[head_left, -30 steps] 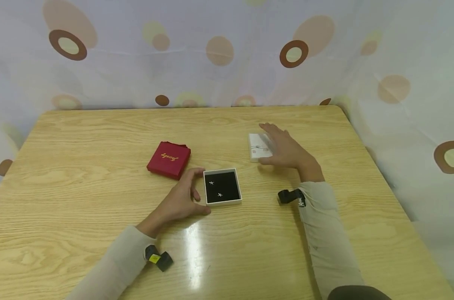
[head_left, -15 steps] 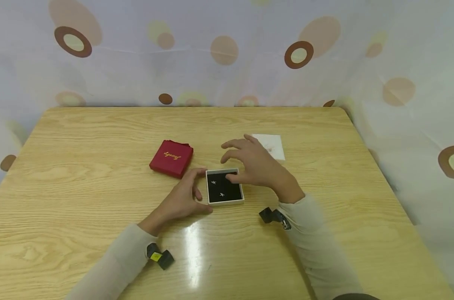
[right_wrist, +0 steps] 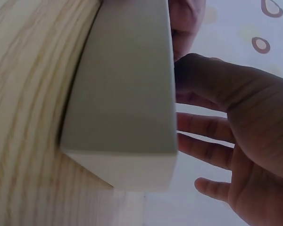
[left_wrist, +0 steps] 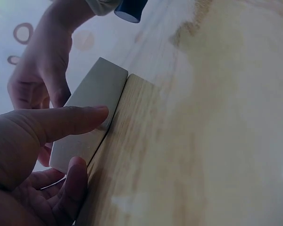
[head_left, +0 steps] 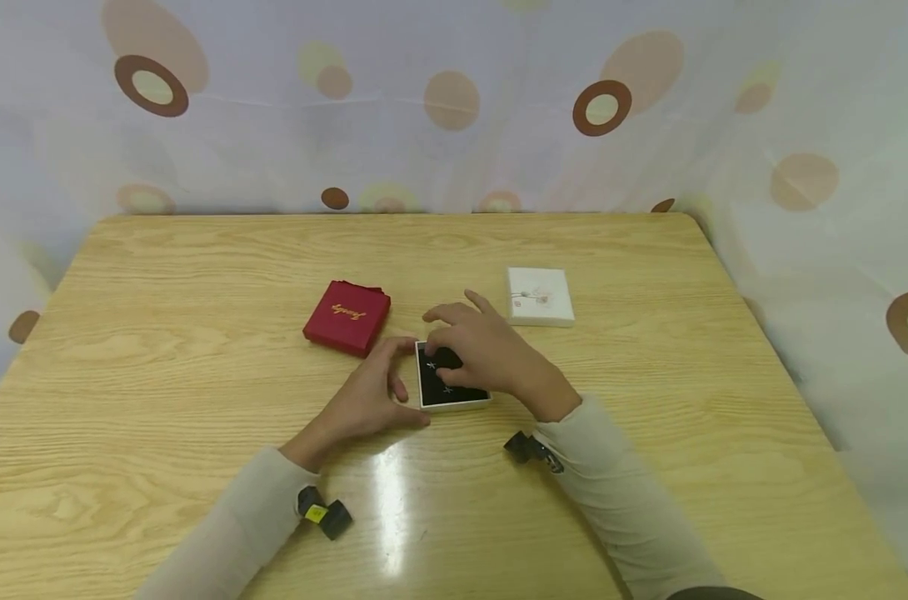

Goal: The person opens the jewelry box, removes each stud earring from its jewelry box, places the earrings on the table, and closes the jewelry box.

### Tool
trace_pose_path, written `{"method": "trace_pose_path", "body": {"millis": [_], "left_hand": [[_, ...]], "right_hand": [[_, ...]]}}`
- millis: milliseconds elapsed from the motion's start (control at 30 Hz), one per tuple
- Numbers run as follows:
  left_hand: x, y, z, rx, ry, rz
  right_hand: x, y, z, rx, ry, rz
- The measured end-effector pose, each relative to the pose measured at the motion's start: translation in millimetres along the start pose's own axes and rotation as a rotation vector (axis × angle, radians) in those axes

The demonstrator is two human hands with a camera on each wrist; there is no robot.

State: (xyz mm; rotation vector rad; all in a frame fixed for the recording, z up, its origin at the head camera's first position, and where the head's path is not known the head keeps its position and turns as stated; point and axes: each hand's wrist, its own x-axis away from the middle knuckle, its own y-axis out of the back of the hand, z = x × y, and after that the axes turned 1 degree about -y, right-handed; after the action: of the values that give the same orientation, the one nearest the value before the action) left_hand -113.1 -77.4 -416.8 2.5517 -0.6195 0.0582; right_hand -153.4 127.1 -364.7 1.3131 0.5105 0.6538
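Looking down through the head view, I see the open white box [head_left: 454, 407] on the bench [head_left: 222, 400] between the person's hands. The left hand [head_left: 367, 396] curves round its left end, fingertips by the far corner and thumb by the near one. The right hand [head_left: 484, 346] arches over from the other side, thumb and forefinger apart above the black pad [head_left: 433, 395]. Two tiny star-shaped pieces [head_left: 447, 389] lie on that pad, one just beyond the right thumb's tip and one just nearer the person, so the right hand is the closer. The box looks nearly square, offering no clear long axis. A red box [head_left: 346, 317] sits just beyond the left hand; a flat white flowered piece [head_left: 540, 296] lies beyond the right.

In the left wrist view, the left thumb lies along the box's near wall, another fingertip by its corner, while the right hand comes in behind.

From the right wrist, that wall hides the right thumb's tip; the other fingers spread loosely. Whether they touch pad or stars, I can't tell.
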Motion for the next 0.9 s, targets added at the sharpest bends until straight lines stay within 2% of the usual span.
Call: {"method": "trace_pose_path", "body": {"millis": [133,367,567,767,900], "left_hand": [[-0.3,-0.4,-1.6,-0.011,0.002,-0.002],[-0.7,-0.9,-6.8,-0.032,0.008,-0.009],[-0.1,-0.9,-8.0,-0.039,0.001,-0.008],[5.4,-1.2,-6.4,-0.03,0.02,-0.015],[6.3,-1.8,-6.0,-0.021,0.002,-0.013]], "right_hand": [[-0.5,-2.8,0.8,0.033,-0.002,0.018],[-0.2,-6.4,-1.5,0.071,0.015,-0.029],[0.0,-6.9,-0.2,0.084,0.001,-0.024],[-0.6,-7.5,6.1,0.08,0.008,-0.023],[0.7,-7.6,8.2,0.081,0.002,-0.036]]}}
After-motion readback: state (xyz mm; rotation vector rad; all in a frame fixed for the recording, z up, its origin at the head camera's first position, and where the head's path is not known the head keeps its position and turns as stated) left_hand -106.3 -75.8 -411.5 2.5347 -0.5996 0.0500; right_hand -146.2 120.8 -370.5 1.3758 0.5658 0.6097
